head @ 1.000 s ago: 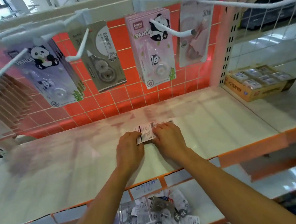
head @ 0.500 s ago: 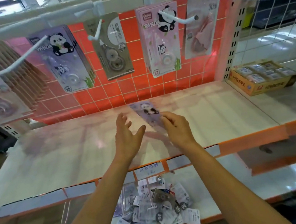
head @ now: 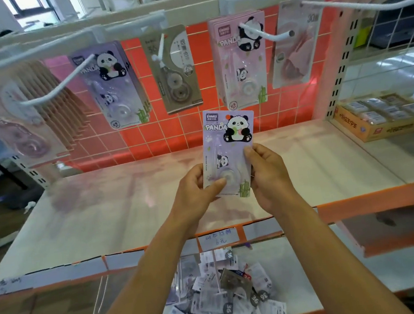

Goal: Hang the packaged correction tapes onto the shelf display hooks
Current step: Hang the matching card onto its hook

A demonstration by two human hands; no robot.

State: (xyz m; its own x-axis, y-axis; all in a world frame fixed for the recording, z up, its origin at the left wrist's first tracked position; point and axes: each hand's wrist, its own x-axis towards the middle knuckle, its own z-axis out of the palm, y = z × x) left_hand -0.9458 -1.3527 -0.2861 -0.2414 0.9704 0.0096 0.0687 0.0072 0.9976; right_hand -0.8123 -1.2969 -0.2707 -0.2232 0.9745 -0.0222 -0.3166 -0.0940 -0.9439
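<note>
On the lower shelf (head: 335,279), nearest to the viewer, a loose pile of packaged correction tapes (head: 219,300) was seen, not yet hung. Above it, over the middle shelf (head: 101,205), one purple panda pack (head: 229,151) was held upright and face-forward. Its lower part was pinched between the left hand (head: 195,198) and the fingers (head: 251,152) of the right hand (head: 269,177), probably so that the hole at its free top edge could be aimed. Farther back, matching purple packs (head: 113,90) were hung on a white hook (head: 60,89) to the left, which was judged to be the intended place.
</note>
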